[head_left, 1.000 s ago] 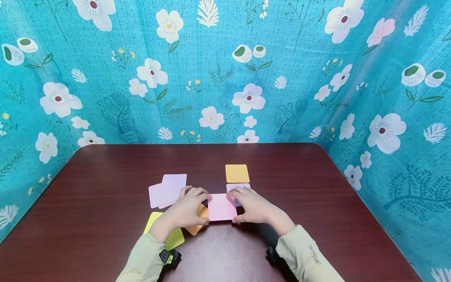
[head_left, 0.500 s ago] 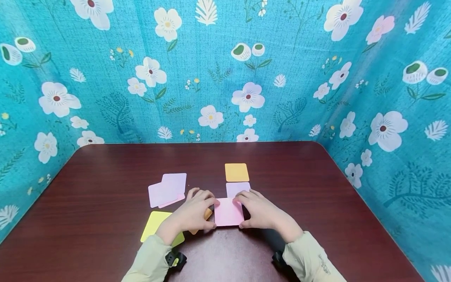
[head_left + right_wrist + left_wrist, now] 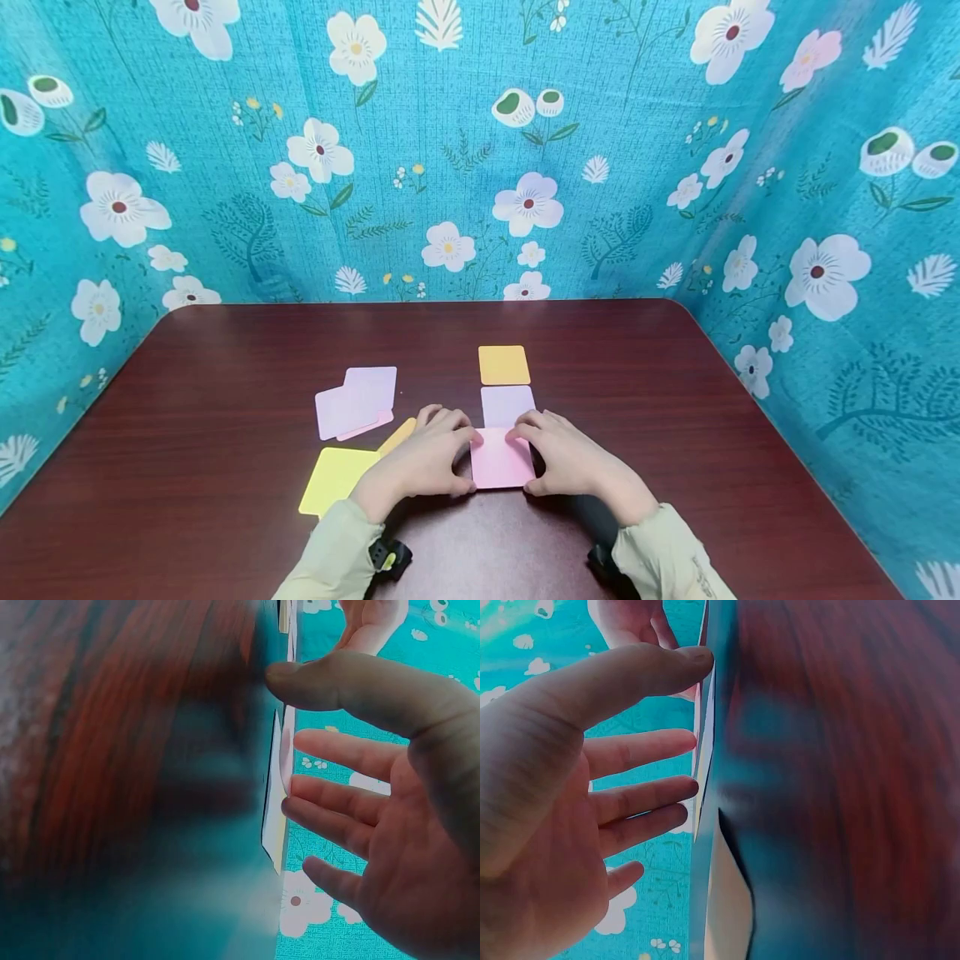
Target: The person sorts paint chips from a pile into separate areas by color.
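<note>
Dark red-brown table (image 3: pixel 675 375), blue floral cloth (image 3: pixel 457 192) behind it. Near the middle, a person's L hand (image 3: pixel 429 460) and R hand (image 3: pixel 573 460) hold a square pink card (image 3: pixel 501 463) b/w them, thumbs at its near corners, fingertips at its far ones; each grip is wide, spanning the card front to back. Just beyond it lie a lilac card (image 3: pixel 507 404), then an orange card (image 3: pixel 504 365), in a column running away from the person. Off to the L: overlapping lilac cards (image 3: pixel 367 396) w/ a second pink card (image 3: pixel 365 427) poking out, a yellow card (image 3: pixel 333 477) and, partly hidden by the L hand, another orange card (image 3: pixel 398 436).

Step in hand, prob.: fitting the pink card onto the column's near end. Next move likely calls for squaring it to the lilac card, then letting go w/o dragging it.

Head view gives layout & colours; wrist views catch the cards nearly edge-on, but show palms & spread lower fingers the head view hides. Can't tell if the pink card lies flat or touches the lilac.
</note>
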The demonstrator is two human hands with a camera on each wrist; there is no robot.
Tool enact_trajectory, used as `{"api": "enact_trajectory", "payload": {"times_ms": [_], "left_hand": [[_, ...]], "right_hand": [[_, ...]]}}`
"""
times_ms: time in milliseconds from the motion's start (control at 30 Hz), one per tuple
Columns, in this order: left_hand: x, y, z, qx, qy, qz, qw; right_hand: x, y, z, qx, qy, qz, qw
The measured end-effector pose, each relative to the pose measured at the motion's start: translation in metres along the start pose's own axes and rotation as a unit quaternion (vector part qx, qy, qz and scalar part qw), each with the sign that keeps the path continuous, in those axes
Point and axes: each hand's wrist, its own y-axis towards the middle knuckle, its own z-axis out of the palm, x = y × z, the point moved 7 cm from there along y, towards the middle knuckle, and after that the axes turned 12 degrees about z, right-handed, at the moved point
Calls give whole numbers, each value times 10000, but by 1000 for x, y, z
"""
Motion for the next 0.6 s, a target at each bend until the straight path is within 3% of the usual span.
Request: {"api": "enact_trajectory", "payload": {"times_ms": [267, 600], "left_hand": [[-7, 6, 4, -7, 128, 127, 9998], [-9, 10, 10, 202, 209, 34, 9996]], "right_hand": [[-1, -6, -1, -167, -53, -139, 9998], [-4, -8, 0, -136, -42, -72, 9999]]}}
